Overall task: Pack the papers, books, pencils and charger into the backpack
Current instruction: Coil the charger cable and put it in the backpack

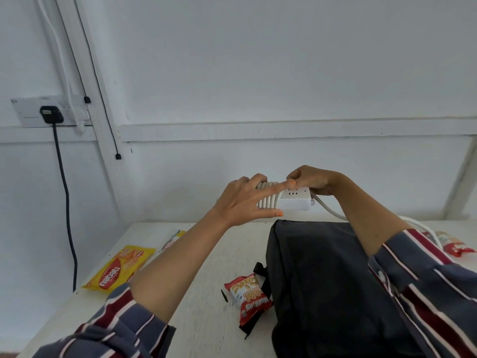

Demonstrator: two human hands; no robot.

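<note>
The white charger (pixel 294 201) is up in the air, held between both hands. The left hand (pixel 240 200) grips the end where the cord (pixel 265 202) is wound round it in loops. One finger lies flat across the top, the thumb lies under it, and the other fingers curl over the loops. The right hand (pixel 312 180) is curled over the other end from behind, and it holds that end tight. The two hands are close together, and a left fingertip almost meets the right hand on top of the charger. A loose bit of cord hangs down from under the right hand and runs off past the right arm. The black backpack (pixel 322 280) lies on the table (pixel 206 254) just below the hands, under the right arm. A red pack (pixel 249 295) sits beside the bag, between the two arms. A yellow pack (pixel 120 267) lies out past the left arm.
</note>
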